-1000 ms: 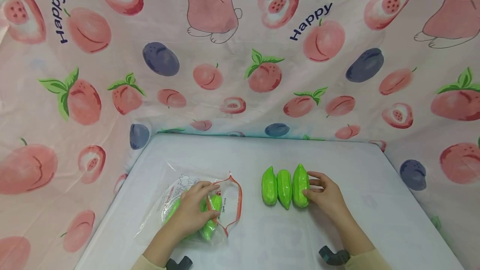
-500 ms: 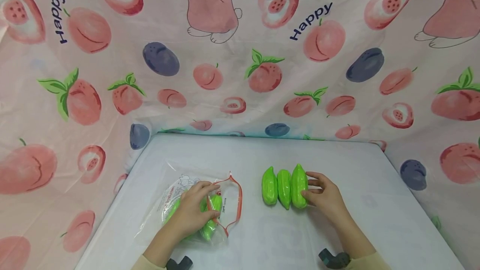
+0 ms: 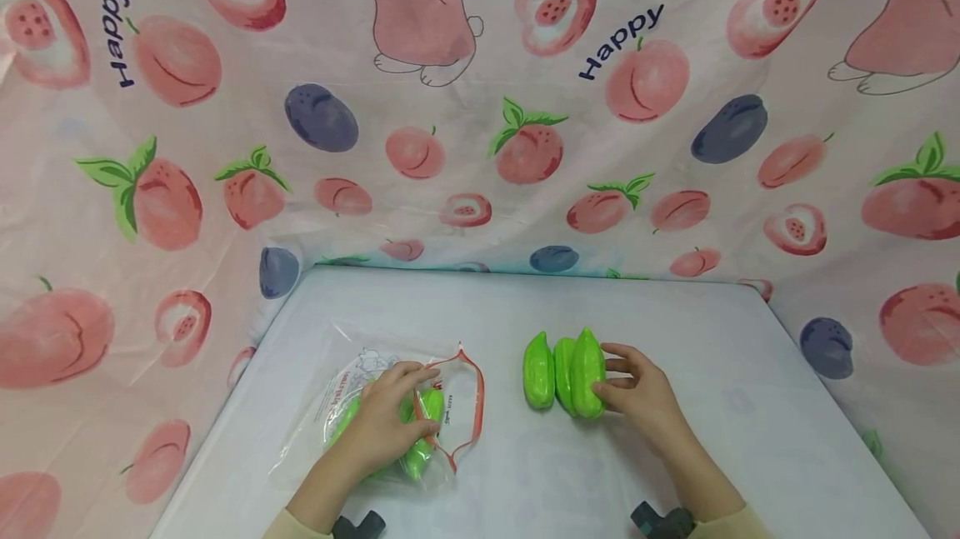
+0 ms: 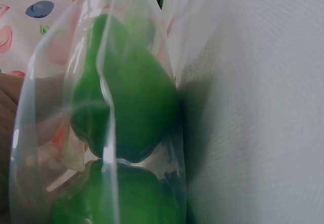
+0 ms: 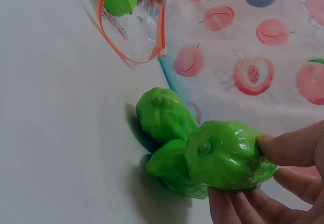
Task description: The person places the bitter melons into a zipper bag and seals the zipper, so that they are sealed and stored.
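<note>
Two green ridged fruits, the left one (image 3: 538, 371) and the middle one (image 3: 564, 372), lie on the white table right of centre. A third green fruit (image 3: 588, 374) overlaps the middle one; my right hand (image 3: 641, 389) pinches it between thumb and fingers. The right wrist view shows that held fruit (image 5: 223, 155) raised over its neighbour. On the left, my left hand (image 3: 390, 422) grips a clear plastic bag (image 3: 307, 431) near its orange-edged mouth. Green fruits (image 4: 126, 92) are inside the bag, partly hidden by the hand in the head view.
Cloth printed with peaches (image 3: 450, 231) hangs behind and beside the white table (image 3: 675, 314). A dark wrist device (image 3: 360, 526) is by the left sleeve and another dark device (image 3: 662, 521) by the right sleeve.
My right hand and the fruit it holds have shifted left, so that fruit now overlaps the middle one. The left hand and bag have stayed put.
</note>
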The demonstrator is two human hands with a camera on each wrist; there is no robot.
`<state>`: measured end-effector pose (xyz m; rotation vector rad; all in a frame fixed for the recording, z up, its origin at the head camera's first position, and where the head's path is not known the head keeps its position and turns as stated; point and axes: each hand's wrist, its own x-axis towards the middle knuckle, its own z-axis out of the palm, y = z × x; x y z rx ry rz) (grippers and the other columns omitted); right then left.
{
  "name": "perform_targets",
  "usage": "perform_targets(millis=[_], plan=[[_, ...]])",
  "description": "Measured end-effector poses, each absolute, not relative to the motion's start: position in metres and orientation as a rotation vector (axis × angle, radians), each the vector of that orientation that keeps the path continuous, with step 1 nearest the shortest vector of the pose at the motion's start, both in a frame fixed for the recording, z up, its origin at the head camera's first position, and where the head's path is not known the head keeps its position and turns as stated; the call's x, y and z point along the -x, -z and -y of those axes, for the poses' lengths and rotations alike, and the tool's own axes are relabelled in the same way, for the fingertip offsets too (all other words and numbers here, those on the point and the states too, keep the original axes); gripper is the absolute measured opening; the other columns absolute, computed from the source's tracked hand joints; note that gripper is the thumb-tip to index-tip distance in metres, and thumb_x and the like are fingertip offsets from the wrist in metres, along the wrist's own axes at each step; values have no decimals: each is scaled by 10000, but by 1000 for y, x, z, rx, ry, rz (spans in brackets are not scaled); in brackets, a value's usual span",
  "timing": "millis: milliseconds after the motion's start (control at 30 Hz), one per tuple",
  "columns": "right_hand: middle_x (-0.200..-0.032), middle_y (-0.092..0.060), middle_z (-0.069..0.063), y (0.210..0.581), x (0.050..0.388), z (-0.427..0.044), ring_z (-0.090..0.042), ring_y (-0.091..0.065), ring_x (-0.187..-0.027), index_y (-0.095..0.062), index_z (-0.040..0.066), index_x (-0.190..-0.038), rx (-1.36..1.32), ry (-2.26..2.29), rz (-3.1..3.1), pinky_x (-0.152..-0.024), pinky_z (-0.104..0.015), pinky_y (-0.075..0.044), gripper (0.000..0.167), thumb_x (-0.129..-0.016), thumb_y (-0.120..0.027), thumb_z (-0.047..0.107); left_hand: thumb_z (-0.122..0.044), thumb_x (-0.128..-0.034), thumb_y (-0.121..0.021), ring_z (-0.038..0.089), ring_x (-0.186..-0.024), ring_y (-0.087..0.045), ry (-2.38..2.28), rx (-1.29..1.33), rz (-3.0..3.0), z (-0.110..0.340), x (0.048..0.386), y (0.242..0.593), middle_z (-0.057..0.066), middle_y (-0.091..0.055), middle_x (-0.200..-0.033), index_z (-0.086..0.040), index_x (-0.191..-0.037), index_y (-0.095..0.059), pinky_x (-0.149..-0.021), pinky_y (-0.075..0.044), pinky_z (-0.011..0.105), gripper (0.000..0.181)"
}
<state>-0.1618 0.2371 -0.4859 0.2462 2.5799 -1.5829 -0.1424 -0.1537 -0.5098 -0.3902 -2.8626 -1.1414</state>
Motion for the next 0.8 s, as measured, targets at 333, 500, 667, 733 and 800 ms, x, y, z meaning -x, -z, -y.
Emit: perform_targets(millis=[333, 500, 667, 733, 800], plan=[[-1455, -607, -250, 486, 159, -228, -257, -725, -1130, -510, 122, -1566, -196, 1641, -2535, -810, -350, -675, 688, -945, -806, 100, -194, -753, -990, 253, -1398, -586, 1137, 419, 2831, 154, 143, 512, -93, -619, -1459, -296, -1446, -674, -1147, -385, 584, 768], [-1437, -620, -230, 485, 156, -222, -259, -722, -1122, -533, 135, -1548, -195, 1665, -2520, -813, -336, -673, 661, -945, -799, 86, -188, -751, -989, 245, -1383, -595, 1140, 424, 2830, 154, 144, 512, -90, -623, -1451, -280, -1448, -675, -1149, -375, 590, 770], [-1415, -633, -225, 485, 155, -216, -261, -729, -1109, -549, 140, -1533, -175, 1691, -2507, -809, -333, -672, 652, -936, -800, 69, -205, -757, -987, 235, -1398, -585, 1135, 416, 2848, 154, 144, 513, -87, -615, -1464, -267, -1457, -671, -1168, -369, 578, 771], [-1408, -636, -224, 484, 155, -214, -259, -732, -1100, -554, 139, -1529, -162, 1700, -2499, -806, -331, -672, 651, -932, -801, 64, -210, -759, -987, 232, -1404, -581, 1136, 414, 2854, 155, 144, 514, -86, -613, -1468, -264, -1460, -670, -1174, -367, 573, 771], [-1403, -638, -222, 485, 155, -211, -252, -735, -1091, -558, 140, -1525, -156, 1709, -2488, -806, -329, -672, 648, -930, -800, 58, -212, -760, -986, 231, -1405, -580, 1140, 415, 2855, 155, 144, 514, -85, -613, -1467, -261, -1461, -670, -1175, -365, 572, 771]])
